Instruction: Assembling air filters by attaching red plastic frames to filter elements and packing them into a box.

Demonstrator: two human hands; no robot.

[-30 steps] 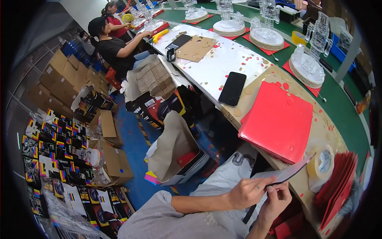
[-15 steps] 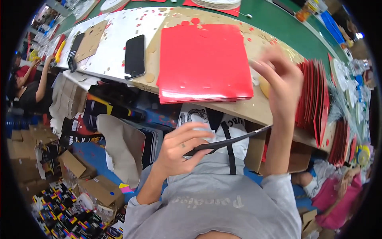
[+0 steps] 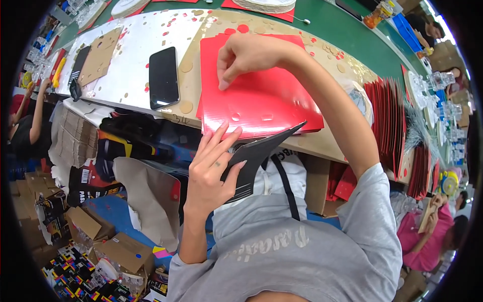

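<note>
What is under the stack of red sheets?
Around the red stack, a tan work surface is visible. Whatever lies directly beneath is covered, so I cannot tell.

Here's the table [image 3: 133, 70], white at upper left, tan toward the right: phone [image 3: 163, 78] lying flat left of upper centre, red stack [image 3: 289, 103] upper middle, cardboard [image 3: 103, 56] far upper left, red sheets [image 3: 386, 118] bunched at right, dots [image 3: 243, 28] scattered about.

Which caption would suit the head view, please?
Left hand holds a black sheet, right hand over stacked red sheets.
</note>
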